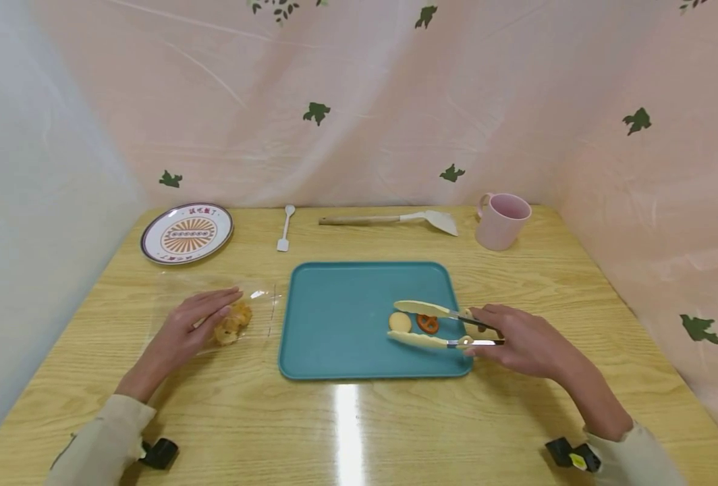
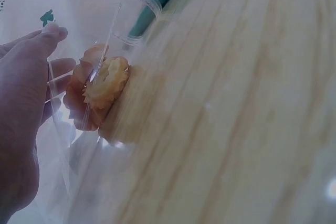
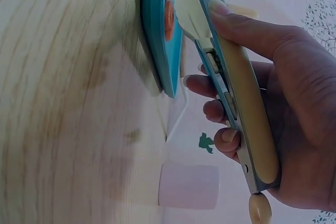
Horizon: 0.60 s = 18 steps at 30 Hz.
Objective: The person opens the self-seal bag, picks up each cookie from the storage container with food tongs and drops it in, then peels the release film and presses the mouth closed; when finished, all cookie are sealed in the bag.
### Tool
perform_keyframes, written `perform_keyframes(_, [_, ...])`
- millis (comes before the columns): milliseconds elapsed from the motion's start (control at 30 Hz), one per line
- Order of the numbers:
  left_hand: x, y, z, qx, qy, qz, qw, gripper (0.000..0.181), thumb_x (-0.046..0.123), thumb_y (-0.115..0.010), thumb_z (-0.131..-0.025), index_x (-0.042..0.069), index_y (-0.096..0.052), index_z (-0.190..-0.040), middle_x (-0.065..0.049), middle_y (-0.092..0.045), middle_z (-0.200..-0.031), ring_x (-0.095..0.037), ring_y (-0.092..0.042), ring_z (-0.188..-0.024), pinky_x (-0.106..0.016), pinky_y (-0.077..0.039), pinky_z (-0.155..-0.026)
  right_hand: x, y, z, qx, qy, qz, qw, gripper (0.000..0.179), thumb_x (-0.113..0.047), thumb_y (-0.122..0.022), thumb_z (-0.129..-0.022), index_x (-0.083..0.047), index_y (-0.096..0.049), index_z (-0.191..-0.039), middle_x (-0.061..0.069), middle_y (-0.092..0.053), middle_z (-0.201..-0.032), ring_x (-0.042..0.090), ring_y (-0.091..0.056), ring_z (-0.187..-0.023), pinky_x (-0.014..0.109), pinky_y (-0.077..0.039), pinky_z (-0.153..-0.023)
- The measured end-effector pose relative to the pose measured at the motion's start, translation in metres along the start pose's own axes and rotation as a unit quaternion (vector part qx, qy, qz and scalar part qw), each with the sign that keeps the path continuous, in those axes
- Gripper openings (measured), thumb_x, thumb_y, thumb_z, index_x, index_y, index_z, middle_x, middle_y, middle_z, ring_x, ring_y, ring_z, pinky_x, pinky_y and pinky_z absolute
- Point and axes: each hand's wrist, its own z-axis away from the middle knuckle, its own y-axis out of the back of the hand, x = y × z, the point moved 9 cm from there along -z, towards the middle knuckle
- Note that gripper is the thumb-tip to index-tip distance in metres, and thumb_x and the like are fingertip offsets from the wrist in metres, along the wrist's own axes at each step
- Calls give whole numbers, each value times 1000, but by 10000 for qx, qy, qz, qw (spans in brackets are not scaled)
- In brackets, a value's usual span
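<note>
My left hand (image 1: 184,329) lies with fairly straight fingers against a clear plastic bag (image 1: 260,317) on the table. Inside the bag are golden ridged cookies (image 2: 106,83), partly covered by the fingers in the head view. With my right hand (image 1: 532,339) I grip a pair of tongs (image 3: 247,108), metal-framed with cream tips, thumb on one arm and fingers curled round the other. Their spread tips reach over the right side of a teal tray (image 1: 341,304). A round pale biscuit (image 1: 399,322) sits between the tips, and a brown pretzel (image 1: 427,324) lies just right of it.
A patterned plate (image 1: 189,233) stands at the back left, a small white spatula-ended stick (image 1: 285,233) beside it. Further right lie a wooden-handled turner (image 1: 389,219) and a pink mug (image 1: 502,223). Leaf-printed cloth (image 1: 359,101) walls the table's back and sides.
</note>
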Motion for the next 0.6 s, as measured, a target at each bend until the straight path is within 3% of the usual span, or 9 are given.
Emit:
perform_keyframes(300, [1,0,0,-28,20,-28,10000,40,-6,-66,-97,8,-69,-135,-15,-66,-136,-39,-60,-120,-14,-27,-113,0,2,-2,-107,98,113,9998,60,-35,-81,-91,2,-65,-136,9,-69,-116,22,-63,-94,47,-55,-74])
perform_keyframes(600, [0,0,0,-70,44,-57,9999,42,-5,-66,-97,9,-68,-137,-15,-66,-137,-36,-59,-122,-14,-26,-113,-3,5,-6,-279,172,125,9994,60,-35,-79,-93,4,-65,-136,10,-69,-117,25,-67,-99,50,-57,-77])
